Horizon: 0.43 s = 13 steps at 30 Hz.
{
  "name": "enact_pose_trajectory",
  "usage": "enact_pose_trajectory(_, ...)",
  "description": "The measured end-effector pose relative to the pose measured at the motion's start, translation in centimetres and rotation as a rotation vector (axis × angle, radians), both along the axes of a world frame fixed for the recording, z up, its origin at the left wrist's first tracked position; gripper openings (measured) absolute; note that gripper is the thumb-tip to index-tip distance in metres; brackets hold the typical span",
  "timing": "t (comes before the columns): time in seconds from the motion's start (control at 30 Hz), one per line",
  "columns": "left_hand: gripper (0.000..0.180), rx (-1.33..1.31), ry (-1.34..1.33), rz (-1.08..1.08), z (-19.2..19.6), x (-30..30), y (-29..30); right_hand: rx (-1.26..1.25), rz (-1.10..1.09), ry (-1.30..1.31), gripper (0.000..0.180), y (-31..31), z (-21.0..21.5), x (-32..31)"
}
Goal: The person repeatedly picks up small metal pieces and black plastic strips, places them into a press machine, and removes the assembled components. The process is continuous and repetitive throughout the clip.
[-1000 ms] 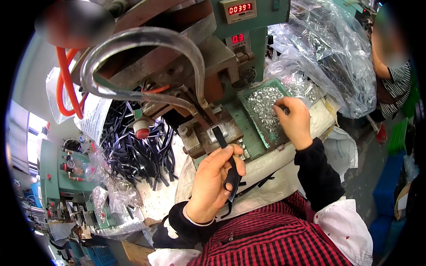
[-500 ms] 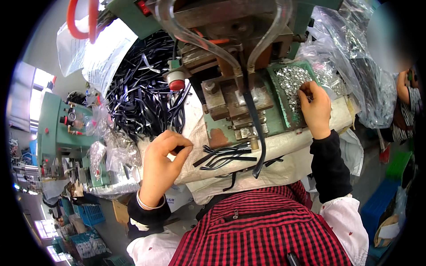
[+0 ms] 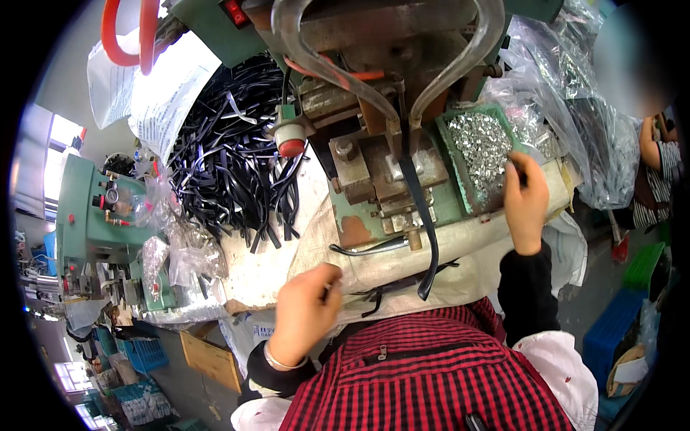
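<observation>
My left hand (image 3: 309,309) is over the front edge of the cloth-covered bench, fingers curled together; whatever they may hold is hidden. At the right, my right hand (image 3: 527,205) is closed beside the near right rim of a green tray (image 3: 458,185) of small shiny metal pieces (image 3: 480,147); anything between its fingertips is too small to name. Between the hands, a long black strip (image 3: 422,223) hangs out of the metal press (image 3: 392,172) toward my apron. One more black strip (image 3: 370,248) lies in front of the press base, and other dark strips (image 3: 374,296) lie lower on the cloth.
A large heap of black strips (image 3: 230,158) lies left of the press, near a red push button (image 3: 291,147). Clear hoses (image 3: 460,65) loop overhead. Plastic bags (image 3: 575,108) stand at the right. Another green machine (image 3: 108,208) is far left; a person's arm (image 3: 650,144) shows far right.
My left hand has moved right and toward me. Most of the strips in front of the press are gone from there; one remains. My right hand has drawn back from the metal pieces.
</observation>
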<state>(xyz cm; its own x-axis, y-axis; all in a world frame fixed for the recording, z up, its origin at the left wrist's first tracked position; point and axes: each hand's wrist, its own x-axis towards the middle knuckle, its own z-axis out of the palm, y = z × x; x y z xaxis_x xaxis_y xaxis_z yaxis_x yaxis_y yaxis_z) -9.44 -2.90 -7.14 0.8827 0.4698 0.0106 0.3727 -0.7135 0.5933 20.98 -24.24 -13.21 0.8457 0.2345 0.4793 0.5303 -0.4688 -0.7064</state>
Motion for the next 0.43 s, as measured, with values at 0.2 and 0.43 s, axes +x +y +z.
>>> enact_pose_trajectory(0.2,0.02,-0.557,-0.433,0.346,2.6,0.6,3.8,0.119,0.324,-0.003,0.016,1.0,5.1,-3.7)
enact_pose_trajectory(0.43,0.011,-0.076,-0.808,0.18,0.8,8.3,5.6,0.459,0.438,0.314,0.046,10.1,5.7,-5.1)
